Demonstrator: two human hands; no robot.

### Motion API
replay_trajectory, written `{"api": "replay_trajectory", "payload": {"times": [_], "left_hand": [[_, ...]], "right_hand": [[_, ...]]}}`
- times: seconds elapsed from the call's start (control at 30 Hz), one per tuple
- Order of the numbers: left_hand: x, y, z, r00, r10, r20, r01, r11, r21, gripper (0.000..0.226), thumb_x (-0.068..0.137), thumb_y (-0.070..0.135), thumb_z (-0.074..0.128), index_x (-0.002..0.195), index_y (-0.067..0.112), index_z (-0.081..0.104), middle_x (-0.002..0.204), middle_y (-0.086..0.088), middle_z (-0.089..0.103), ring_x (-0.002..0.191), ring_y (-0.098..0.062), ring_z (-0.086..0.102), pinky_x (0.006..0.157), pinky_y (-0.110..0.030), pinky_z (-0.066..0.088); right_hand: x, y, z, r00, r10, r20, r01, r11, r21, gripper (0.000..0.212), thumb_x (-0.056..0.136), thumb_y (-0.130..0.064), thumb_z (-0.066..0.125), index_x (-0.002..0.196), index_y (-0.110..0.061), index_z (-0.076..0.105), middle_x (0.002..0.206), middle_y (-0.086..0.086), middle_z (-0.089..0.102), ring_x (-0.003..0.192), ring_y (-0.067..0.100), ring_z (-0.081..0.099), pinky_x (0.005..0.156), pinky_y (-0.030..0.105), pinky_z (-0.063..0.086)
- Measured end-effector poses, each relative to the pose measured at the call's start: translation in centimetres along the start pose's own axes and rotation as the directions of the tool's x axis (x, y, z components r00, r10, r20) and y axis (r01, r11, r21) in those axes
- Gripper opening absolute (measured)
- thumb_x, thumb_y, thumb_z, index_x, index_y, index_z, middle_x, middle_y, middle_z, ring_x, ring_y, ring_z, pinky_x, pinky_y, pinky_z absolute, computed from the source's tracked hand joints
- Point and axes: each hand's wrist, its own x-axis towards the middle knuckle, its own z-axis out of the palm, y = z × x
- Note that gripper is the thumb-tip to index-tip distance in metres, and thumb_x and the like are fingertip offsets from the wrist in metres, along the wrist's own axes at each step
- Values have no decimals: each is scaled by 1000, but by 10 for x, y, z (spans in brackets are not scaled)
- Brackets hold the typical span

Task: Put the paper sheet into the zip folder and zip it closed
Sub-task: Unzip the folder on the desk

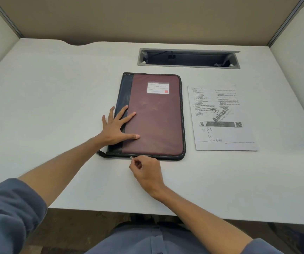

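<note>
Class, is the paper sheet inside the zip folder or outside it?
Outside: the paper sheet lies flat on the desk, right of the zip folder.

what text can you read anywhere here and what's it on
"Aakash": slanted watermark on the paper sheet.
Rest of the sheet's print, handwriting and QR code: too small to read.
Label on the zip folder: ruled lines and a red mark, no readable words.

rolled-up slate-blue sleeves (pixel 10 208), bare forearms, buttoned shirt front (pixel 154 241)
</note>
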Motion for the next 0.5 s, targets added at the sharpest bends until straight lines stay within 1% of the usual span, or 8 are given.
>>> {"api": "replay_trajectory", "payload": {"times": [0.07, 0.17, 0.3, 0.37, 0.4, 0.43, 0.47, 0.5], "left_hand": [[-4, 6, 3, 998, 36, -51, -29, 991, 130, 107, 59, 94, 40, 150, 47, 7, 162, 10, -11, 143, -21, -30, 110, -59, -21], [-12, 26, 9, 982, 145, -122, -108, 958, 267, 117, 56, 99, 34, 152, 34, 19, 163, 1, -3, 144, -20, -28, 111, -60, -21], [-16, 60, 9, 941, 338, -8, -304, 855, 420, 123, 52, 101, 32, 148, 26, 31, 161, -8, 10, 148, -25, -13, 113, -58, -17], [-16, 76, 5, 917, 389, 93, -382, 783, 490, 122, 54, 99, 32, 148, 22, 32, 158, -10, 20, 148, -28, 6, 118, -53, -2], [-15, 83, 2, 906, 401, 132, -409, 755, 512, 119, 55, 97, 36, 146, 20, 35, 153, -9, 28, 143, -28, 19, 117, -49, 14], [-14, 90, 0, 897, 412, 159, -430, 731, 529, 114, 57, 95, 41, 142, 19, 39, 146, -8, 37, 133, -26, 34, 107, -44, 32], [-14, 96, -3, 887, 426, 179, -449, 706, 547, 108, 58, 92, 46, 137, 19, 43, 135, -5, 45, 119, -23, 44, 90, -39, 44], [-14, 102, -5, 877, 437, 199, -467, 679, 567, 101, 59, 89, 49, 130, 18, 48, 124, -3, 50, 106, -21, 50, 72, -34, 46]], "right_hand": [[0, -1, -2, 1000, 5, 8, -5, 1000, -22, 19, 89, -23, 60, 79, -11, 72, 71, -2, 70, 61, 11, 61, 62, 35, 54], [-1, 2, -3, 1000, 6, 12, -6, 999, -51, 22, 89, -24, 60, 77, -10, 71, 68, 0, 68, 60, 15, 60, 62, 38, 52], [-3, 1, -4, 1000, -14, 6, 14, 999, -38, 19, 90, -23, 62, 87, -9, 74, 75, 4, 72, 65, 18, 63, 64, 39, 54], [-4, 1, -5, 999, -36, -10, 35, 998, -56, 19, 90, -24, 63, 89, -9, 75, 77, 3, 73, 66, 18, 63, 65, 38, 54], [-4, 1, -5, 999, -49, -19, 48, 996, -71, 19, 90, -24, 63, 89, -10, 75, 76, 2, 73, 65, 16, 63, 64, 37, 55], [-5, 1, -5, 998, -63, -28, 60, 995, -84, 19, 90, -26, 64, 89, -10, 75, 75, 1, 72, 64, 15, 62, 63, 36, 55], [-7, 0, -5, 996, -79, -38, 75, 993, -95, 20, 91, -28, 64, 91, -11, 75, 75, 1, 72, 63, 14, 62, 63, 34, 55], [-8, -1, -5, 994, -97, -48, 92, 990, -110, 22, 91, -30, 64, 94, -11, 75, 76, 0, 72, 63, 13, 62, 62, 32, 56]]}}
